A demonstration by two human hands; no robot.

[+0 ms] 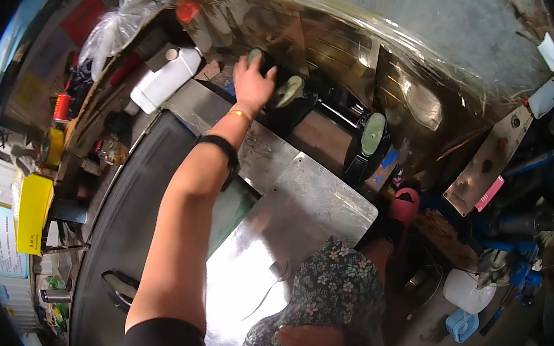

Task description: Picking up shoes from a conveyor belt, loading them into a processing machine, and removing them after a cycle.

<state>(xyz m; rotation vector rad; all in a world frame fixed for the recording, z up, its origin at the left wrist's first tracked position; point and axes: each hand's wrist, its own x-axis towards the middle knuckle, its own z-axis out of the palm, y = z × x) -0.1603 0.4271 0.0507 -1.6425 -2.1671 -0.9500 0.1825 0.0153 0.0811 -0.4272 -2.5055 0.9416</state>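
Note:
My left arm reaches up across the bench to a row of dark shoes turned with their grey-green soles up. My left hand (253, 85) is closed around the farthest-left shoe (255, 56), mostly hidden by my fingers. Just right of that hand stands a second shoe (290, 93), and farther right a third shoe (372, 134) with a black strap below its sole. My right hand (310, 343) lies flat on the dark floral cloth (339, 286) over my lap, holding nothing.
A dark conveyor belt (134, 206) curves along the left, carrying a black strappy shoe (120, 289). Metal plates (328, 198) lie before me. A white bottle (166, 79) stands left of my left hand. Clear plastic sheeting (429, 47) hangs behind the shoes. A control panel (489, 160) is at right.

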